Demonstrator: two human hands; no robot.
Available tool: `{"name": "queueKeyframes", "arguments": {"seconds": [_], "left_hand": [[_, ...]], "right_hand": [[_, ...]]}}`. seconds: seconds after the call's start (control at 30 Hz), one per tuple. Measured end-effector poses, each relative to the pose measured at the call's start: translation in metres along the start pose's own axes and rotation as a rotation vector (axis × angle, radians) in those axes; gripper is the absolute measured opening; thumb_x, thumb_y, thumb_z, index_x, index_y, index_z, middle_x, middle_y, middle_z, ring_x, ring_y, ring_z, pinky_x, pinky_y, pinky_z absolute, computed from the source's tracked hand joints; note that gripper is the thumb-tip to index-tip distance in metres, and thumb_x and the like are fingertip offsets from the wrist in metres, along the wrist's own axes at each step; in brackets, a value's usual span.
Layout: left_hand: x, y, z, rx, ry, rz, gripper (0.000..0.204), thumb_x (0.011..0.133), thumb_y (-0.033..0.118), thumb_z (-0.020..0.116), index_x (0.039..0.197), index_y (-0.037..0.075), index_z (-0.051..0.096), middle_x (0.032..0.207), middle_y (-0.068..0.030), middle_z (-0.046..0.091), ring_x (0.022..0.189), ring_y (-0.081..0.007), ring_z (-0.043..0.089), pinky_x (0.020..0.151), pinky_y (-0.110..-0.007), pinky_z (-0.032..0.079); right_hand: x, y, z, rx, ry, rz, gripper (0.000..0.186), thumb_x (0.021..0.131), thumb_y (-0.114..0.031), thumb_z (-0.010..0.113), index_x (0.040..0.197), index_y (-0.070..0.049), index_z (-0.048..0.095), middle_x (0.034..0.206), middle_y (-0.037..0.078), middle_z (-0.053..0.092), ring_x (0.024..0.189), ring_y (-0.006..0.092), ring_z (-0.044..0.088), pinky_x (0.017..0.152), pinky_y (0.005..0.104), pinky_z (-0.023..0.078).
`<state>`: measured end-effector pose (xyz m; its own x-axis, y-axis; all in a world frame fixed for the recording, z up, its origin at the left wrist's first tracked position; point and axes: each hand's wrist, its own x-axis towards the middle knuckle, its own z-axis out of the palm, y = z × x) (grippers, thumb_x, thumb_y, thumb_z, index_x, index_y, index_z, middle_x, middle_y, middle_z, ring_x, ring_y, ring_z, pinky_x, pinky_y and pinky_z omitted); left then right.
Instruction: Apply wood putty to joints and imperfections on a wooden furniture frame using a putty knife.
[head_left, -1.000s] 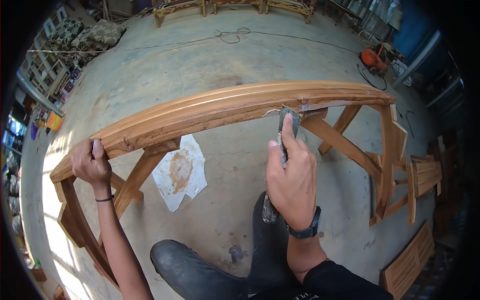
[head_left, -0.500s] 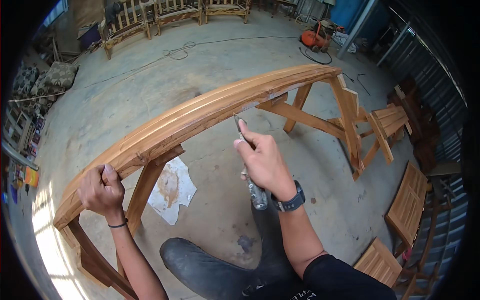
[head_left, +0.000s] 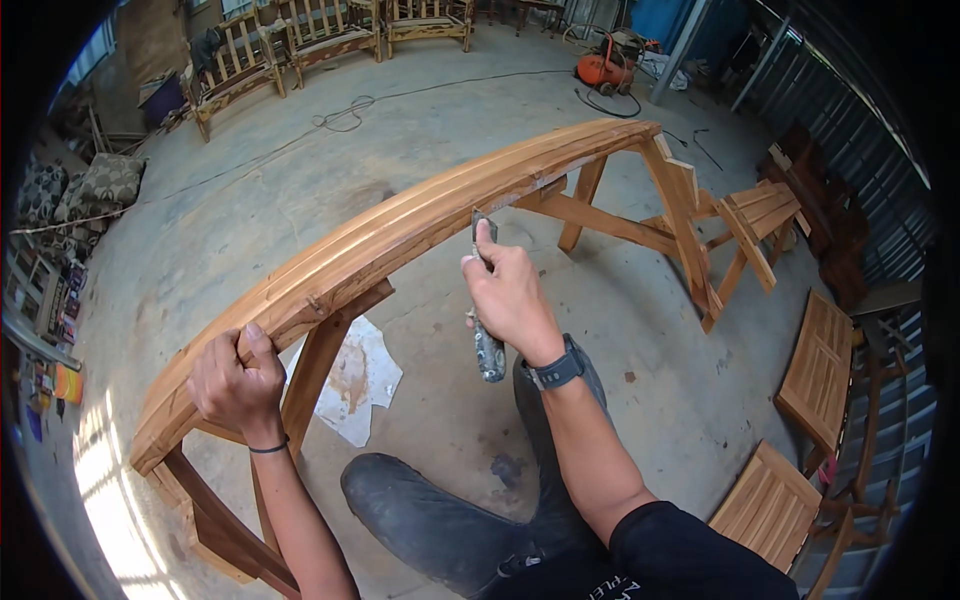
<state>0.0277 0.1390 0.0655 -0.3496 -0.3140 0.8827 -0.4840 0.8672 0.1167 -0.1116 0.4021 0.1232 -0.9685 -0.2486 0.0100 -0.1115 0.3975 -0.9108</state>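
A long curved wooden rail (head_left: 400, 235) on wooden legs runs from lower left to upper right in front of me. My left hand (head_left: 235, 380) grips the rail's near edge close to its left end. My right hand (head_left: 510, 295) is shut on a putty knife (head_left: 487, 345) with a paint-crusted handle; its narrow blade points up and touches the rail's near side about mid-length. A dark watch sits on that wrist. My knee in dark trousers (head_left: 440, 520) is raised below the hands.
A stained white sheet (head_left: 350, 375) lies on the concrete floor under the rail. Slatted wooden panels (head_left: 815, 370) lie at the right. Wooden chair frames (head_left: 330, 35) stand at the back, with an orange machine (head_left: 605, 70) and cables nearby. Cushions (head_left: 85, 190) are piled at left.
The view has swung, so the rail now runs more steeply up to the right. My right hand with the putty knife stays at the rail's near side; my left hand keeps its grip.
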Motion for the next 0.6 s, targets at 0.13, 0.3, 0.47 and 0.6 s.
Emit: {"name": "queueKeyframes", "arguments": {"seconds": [0.13, 0.3, 0.47, 0.6], "left_hand": [[0.001, 0.002, 0.002, 0.007, -0.031, -0.013, 0.030, 0.089, 0.038, 0.064, 0.077, 0.011, 0.070, 0.074, -0.0043, 0.067, 0.072, -0.0254, 0.064, 0.067, -0.037, 0.044], [0.000, -0.006, 0.003, 0.015, -0.012, 0.006, 0.031, 0.089, 0.038, 0.064, 0.074, 0.011, 0.068, 0.071, -0.0037, 0.066, 0.068, -0.0247, 0.062, 0.065, -0.037, 0.043], [0.001, -0.001, -0.004, 0.011, -0.010, 0.015, 0.032, 0.092, 0.037, 0.060, 0.073, 0.011, 0.066, 0.072, -0.0052, 0.065, 0.070, -0.0255, 0.062, 0.066, -0.038, 0.043], [0.007, -0.006, -0.016, -0.004, -0.126, -0.021, 0.033, 0.098, 0.029, 0.049, 0.080, 0.009, 0.068, 0.078, -0.0094, 0.067, 0.075, -0.0289, 0.064, 0.069, -0.040, 0.045]], "right_hand": [[-0.008, -0.002, 0.013, -0.046, 0.052, -0.035, 0.036, 0.096, -0.016, 0.054, 0.114, 0.015, 0.062, 0.068, 0.006, 0.060, 0.046, 0.0122, 0.055, 0.048, 0.0320, 0.052], [-0.028, -0.009, -0.002, -0.022, -0.185, 0.051, 0.052, 0.096, -0.014, 0.051, 0.142, 0.010, 0.049, 0.063, 0.012, 0.060, 0.052, 0.0240, 0.068, 0.056, 0.0381, 0.056], [-0.012, -0.007, -0.026, 0.041, 0.035, 0.046, 0.050, 0.099, -0.017, 0.056, 0.145, 0.000, 0.053, 0.067, -0.002, 0.048, 0.049, 0.0092, 0.051, 0.048, 0.0290, 0.052], [-0.026, -0.026, -0.026, -0.005, -0.051, 0.059, 0.052, 0.099, -0.016, 0.056, 0.149, -0.002, 0.050, 0.068, -0.003, 0.049, 0.046, 0.0093, 0.048, 0.045, 0.0279, 0.048]]}}
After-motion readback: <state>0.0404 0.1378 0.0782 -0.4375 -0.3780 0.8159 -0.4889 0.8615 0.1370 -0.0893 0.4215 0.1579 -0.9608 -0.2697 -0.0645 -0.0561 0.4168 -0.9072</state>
